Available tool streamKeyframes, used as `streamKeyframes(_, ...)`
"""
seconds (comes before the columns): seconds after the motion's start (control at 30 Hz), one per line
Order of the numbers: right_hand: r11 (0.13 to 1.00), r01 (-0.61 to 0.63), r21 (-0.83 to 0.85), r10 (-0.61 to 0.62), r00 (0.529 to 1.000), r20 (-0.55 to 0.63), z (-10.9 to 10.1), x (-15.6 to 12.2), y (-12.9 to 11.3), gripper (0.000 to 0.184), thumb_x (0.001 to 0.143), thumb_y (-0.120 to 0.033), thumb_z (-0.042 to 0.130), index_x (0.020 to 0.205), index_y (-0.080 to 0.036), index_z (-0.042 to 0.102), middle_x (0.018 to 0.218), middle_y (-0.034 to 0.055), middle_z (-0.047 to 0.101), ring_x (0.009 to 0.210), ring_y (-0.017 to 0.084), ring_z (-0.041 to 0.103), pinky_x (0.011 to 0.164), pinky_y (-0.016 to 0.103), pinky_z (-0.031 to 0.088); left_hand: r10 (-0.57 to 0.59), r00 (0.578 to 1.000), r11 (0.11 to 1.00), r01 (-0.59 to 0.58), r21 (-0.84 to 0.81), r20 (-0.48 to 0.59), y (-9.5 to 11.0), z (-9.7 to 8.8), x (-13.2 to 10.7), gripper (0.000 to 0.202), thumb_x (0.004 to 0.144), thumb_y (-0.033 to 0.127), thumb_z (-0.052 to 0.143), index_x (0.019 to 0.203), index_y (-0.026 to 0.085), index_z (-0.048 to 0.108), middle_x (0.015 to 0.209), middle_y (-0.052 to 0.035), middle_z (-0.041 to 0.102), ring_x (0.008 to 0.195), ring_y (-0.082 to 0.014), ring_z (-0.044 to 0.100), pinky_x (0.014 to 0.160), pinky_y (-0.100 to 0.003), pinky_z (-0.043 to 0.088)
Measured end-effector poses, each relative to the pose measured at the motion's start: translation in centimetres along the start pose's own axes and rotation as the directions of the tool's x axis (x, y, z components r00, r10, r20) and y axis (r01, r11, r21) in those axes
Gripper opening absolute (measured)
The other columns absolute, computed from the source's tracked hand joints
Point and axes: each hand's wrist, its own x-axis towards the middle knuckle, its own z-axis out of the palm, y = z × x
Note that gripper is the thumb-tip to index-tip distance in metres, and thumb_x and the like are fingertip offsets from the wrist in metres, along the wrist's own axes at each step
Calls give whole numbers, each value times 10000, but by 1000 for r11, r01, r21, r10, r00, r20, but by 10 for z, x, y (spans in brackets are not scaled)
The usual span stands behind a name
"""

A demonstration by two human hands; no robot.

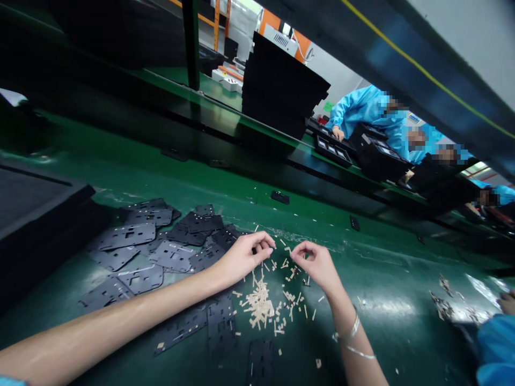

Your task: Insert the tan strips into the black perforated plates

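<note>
Beige strips [259,305] lie in a loose pile on the green table [386,273], with more scattered around it. Left hand [241,261] and right hand [316,265] sit just above the strips, close together. Fingers [262,241] on both hands are closed in a pinch; too small to tell if they grip a strip. Silver band [348,329] on right wrist. Black plates [140,246] with cut-outs overlap left of the left hand; more plates [220,321] lie below it. Co-worker's hand [507,303] and blue sleeve [497,343] at right edge, beside scraps [444,292]. Farther off, stacked black trays [281,86] and co-workers in blue gowns [362,110].
</note>
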Motion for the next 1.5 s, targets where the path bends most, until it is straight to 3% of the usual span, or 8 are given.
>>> streamKeyframes(0.17,885,-130,448,124,991,43,17,-27,-24,80,703,-230,578,672,-158,599,630,2,608,547,103,517,451,187,352,-7,987,1000,6,5,158,3,11,-9,151,829,270,466,844,152,558,693,7,549,617,-104,485,549,-197,397)
streamKeyframes(0.33,850,-151,504,148,988,47,22,-30,-27,63,691,-210,585,658,-157,591,638,4,595,586,112,524,500,202,376,-13,988,1000,15,-11,155,-2,17,-12,183,841,255,445,728,154,548,610,27,526,534,-85,438,501,-185,339)
streamKeyframes(0.57,811,-143,568,208,977,-51,25,-32,-22,122,742,-274,592,700,-160,577,679,18,601,621,127,546,531,217,400,-47,989,974,77,-212,142,-8,22,-13,196,839,289,465,836,135,586,646,5,561,478,-71,436,497,-199,375)
streamKeyframes(0.7,908,-16,418,144,950,-276,27,-37,-29,105,789,-259,563,730,-176,588,704,22,605,610,125,537,521,224,397,-49,995,978,65,-196,85,-4,22,-16,197,839,277,469,814,132,600,622,9,561,476,-71,440,490,-193,372)
streamKeyframes(0.83,970,238,59,-168,821,-545,30,-42,-38,61,788,-171,571,773,-185,629,751,40,615,663,145,529,596,276,420,25,1000,999,-25,-37,11,0,22,-19,180,837,228,478,786,132,621,619,11,562,538,-89,476,513,-190,373)
streamKeyframes(1.23,942,333,33,-282,843,-458,34,-45,-39,120,794,-119,553,815,-185,652,760,48,652,701,155,570,632,301,468,450,892,778,-414,473,41,-12,24,-24,248,877,128,375,885,124,623,713,-49,603,641,-142,539,608,-252,428)
streamKeyframes(1.4,946,325,18,-280,840,-465,33,-45,-38,107,782,-112,549,752,-178,627,716,39,643,671,150,568,618,290,462,379,924,835,-368,409,57,-8,24,-23,252,864,134,388,846,140,639,717,-44,610,646,-141,537,622,-252,420)
streamKeyframes(1.5,965,261,-30,-237,818,-523,31,-43,-31,97,783,-121,550,762,-180,625,679,30,630,599,136,544,574,279,448,150,989,970,-149,193,7,-2,24,-20,226,850,197,433,758,140,631,643,-19,601,569,-116,512,568,-223,405)
